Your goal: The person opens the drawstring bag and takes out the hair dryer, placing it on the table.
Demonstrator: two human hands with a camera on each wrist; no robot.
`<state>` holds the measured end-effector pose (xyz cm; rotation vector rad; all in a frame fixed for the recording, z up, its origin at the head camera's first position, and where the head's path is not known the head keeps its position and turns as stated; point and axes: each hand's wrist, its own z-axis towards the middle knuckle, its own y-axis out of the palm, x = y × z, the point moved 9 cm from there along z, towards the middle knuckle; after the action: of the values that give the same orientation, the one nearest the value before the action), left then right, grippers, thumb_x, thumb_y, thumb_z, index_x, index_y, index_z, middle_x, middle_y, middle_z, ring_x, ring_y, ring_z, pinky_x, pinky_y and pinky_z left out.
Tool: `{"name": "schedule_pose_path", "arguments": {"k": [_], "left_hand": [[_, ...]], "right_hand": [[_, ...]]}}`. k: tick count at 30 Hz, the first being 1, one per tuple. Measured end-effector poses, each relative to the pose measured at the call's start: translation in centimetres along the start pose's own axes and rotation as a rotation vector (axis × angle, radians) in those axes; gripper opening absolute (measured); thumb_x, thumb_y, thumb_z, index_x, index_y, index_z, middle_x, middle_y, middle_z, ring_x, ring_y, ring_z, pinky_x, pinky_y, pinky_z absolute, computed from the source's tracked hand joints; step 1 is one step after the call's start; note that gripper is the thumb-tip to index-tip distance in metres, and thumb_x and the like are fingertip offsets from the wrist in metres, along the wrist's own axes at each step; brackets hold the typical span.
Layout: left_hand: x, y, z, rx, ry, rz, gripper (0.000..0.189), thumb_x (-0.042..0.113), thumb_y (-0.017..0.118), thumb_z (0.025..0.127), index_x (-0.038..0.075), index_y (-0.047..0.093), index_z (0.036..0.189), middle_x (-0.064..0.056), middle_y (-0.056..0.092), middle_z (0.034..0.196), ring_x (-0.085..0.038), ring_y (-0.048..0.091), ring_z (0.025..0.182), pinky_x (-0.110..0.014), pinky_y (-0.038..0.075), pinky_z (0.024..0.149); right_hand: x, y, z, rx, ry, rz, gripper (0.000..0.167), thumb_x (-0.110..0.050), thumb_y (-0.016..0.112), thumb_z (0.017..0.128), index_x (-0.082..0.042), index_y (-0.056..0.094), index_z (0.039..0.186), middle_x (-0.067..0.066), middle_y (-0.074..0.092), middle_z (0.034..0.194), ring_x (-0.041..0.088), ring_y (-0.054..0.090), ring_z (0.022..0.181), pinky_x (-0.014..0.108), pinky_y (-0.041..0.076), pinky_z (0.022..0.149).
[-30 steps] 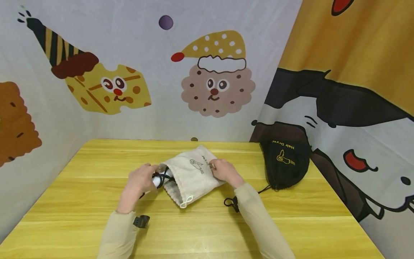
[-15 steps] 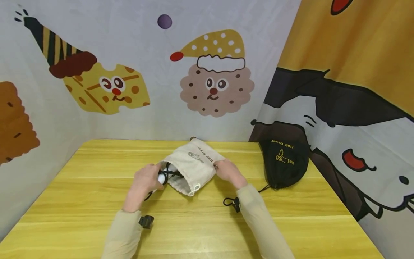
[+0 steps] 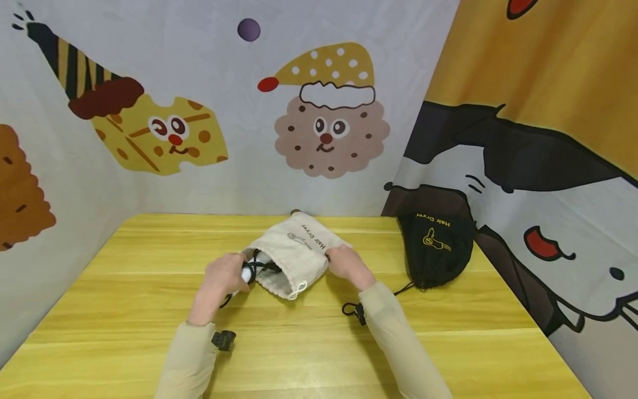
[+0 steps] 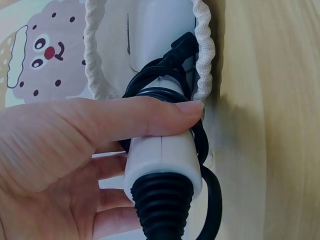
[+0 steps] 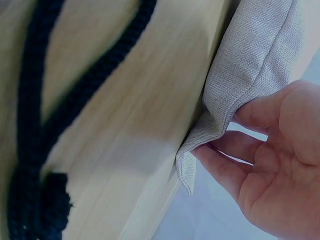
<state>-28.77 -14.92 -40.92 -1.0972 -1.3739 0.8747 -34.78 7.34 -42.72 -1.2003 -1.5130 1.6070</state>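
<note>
A beige cloth drawstring bag (image 3: 286, 244) printed "Hair Dryer" lies at the middle of the table, its mouth toward me and to the left. The white body of a hair dryer (image 4: 162, 37) is inside it, and its handle (image 4: 162, 157) sticks out of the mouth. My left hand (image 3: 224, 275) grips this handle, thumb across the top. A black cord (image 4: 162, 93) is wound round the handle above the thumb. On the bag's right side my right hand (image 3: 349, 264) pinches a fold of its cloth near a corner, as the right wrist view shows.
A black "Hair Dryer" drawstring bag (image 3: 438, 255) lies at the table's back right. Its cord and toggle (image 3: 356, 312) reach toward my right sleeve. A printed cloth (image 3: 189, 194) stands behind the wooden table (image 3: 289, 354).
The beige bag has turned and moved toward the back of the table, with more of its print showing. My left hand has moved slightly right with the handle. Both hands keep their hold.
</note>
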Motion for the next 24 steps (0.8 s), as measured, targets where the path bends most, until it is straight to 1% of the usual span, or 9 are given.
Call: {"name": "schedule_pose_path", "arguments": {"k": [4, 7, 10, 12, 14, 16, 18, 24], "left_hand": [[-0.1, 0.0, -0.1, -0.013, 0.002, 0.008, 0.058, 0.018, 0.086, 0.062, 0.002, 0.062, 0.113, -0.013, 0.067, 0.095, -0.023, 0.058, 0.073, -0.035, 0.05, 0.058], [-0.2, -0.1, -0.1, -0.016, 0.009, 0.024, 0.067, 0.018, 0.085, 0.064, 0.004, 0.059, 0.123, -0.017, 0.067, 0.106, -0.026, 0.06, 0.079, -0.038, 0.051, 0.061], [-0.5, -0.1, -0.1, -0.02, 0.015, 0.034, 0.076, 0.017, 0.085, 0.065, 0.007, 0.053, 0.133, -0.021, 0.064, 0.118, -0.03, 0.062, 0.087, -0.042, 0.052, 0.063], [-0.6, -0.2, -0.2, -0.023, 0.015, 0.034, 0.08, 0.016, 0.084, 0.066, 0.008, 0.05, 0.137, -0.022, 0.061, 0.124, -0.033, 0.063, 0.092, -0.044, 0.053, 0.065], [-0.7, -0.3, -0.4, -0.025, 0.014, 0.031, 0.079, 0.015, 0.084, 0.066, 0.008, 0.05, 0.137, -0.022, 0.059, 0.127, -0.035, 0.063, 0.095, -0.046, 0.053, 0.067], [-0.9, -0.4, -0.5, -0.023, 0.015, 0.031, 0.079, 0.014, 0.084, 0.066, 0.008, 0.051, 0.137, -0.023, 0.059, 0.128, -0.037, 0.062, 0.097, -0.047, 0.053, 0.068], [-1.0, -0.6, -0.6, -0.022, 0.014, 0.029, 0.077, 0.014, 0.084, 0.065, 0.008, 0.052, 0.135, -0.023, 0.059, 0.127, -0.037, 0.063, 0.097, -0.047, 0.052, 0.068], [-1.4, -0.8, -0.7, -0.022, 0.023, 0.04, 0.065, 0.013, 0.084, 0.064, 0.008, 0.06, 0.124, -0.02, 0.066, 0.113, -0.03, 0.062, 0.088, -0.043, 0.051, 0.064]], "right_hand": [[-0.1, 0.0, 0.0, -0.007, 0.014, -0.001, 0.018, -0.008, 0.053, 0.092, -0.004, 0.07, 0.098, 0.012, 0.069, 0.089, 0.017, 0.056, 0.069, 0.033, 0.053, 0.07], [0.0, 0.1, 0.1, -0.004, 0.024, -0.009, 0.016, -0.008, 0.054, 0.091, -0.004, 0.069, 0.095, 0.011, 0.068, 0.085, 0.017, 0.056, 0.068, 0.032, 0.053, 0.068], [0.3, 0.3, 0.3, -0.006, 0.04, -0.008, 0.015, -0.009, 0.055, 0.091, -0.005, 0.069, 0.091, 0.009, 0.066, 0.081, 0.017, 0.055, 0.068, 0.03, 0.052, 0.067], [0.5, 0.4, 0.4, -0.01, 0.05, -0.001, 0.014, -0.009, 0.055, 0.091, -0.006, 0.069, 0.088, 0.008, 0.065, 0.079, 0.016, 0.054, 0.068, 0.029, 0.05, 0.066], [0.6, 0.5, 0.4, -0.016, 0.059, 0.017, 0.014, -0.009, 0.056, 0.091, -0.006, 0.069, 0.088, 0.007, 0.064, 0.078, 0.016, 0.053, 0.067, 0.027, 0.048, 0.063], [0.6, 0.4, 0.4, -0.018, 0.062, 0.022, 0.015, -0.009, 0.055, 0.091, -0.006, 0.07, 0.089, 0.007, 0.065, 0.079, 0.015, 0.053, 0.066, 0.026, 0.047, 0.062], [0.6, 0.4, 0.4, -0.019, 0.064, 0.017, 0.016, -0.008, 0.055, 0.091, -0.006, 0.071, 0.091, 0.007, 0.066, 0.08, 0.015, 0.053, 0.066, 0.025, 0.046, 0.061], [0.8, 0.4, 0.5, -0.028, 0.066, -0.013, 0.017, -0.008, 0.055, 0.092, -0.006, 0.071, 0.092, 0.009, 0.068, 0.085, 0.016, 0.053, 0.067, 0.025, 0.046, 0.06]]}}
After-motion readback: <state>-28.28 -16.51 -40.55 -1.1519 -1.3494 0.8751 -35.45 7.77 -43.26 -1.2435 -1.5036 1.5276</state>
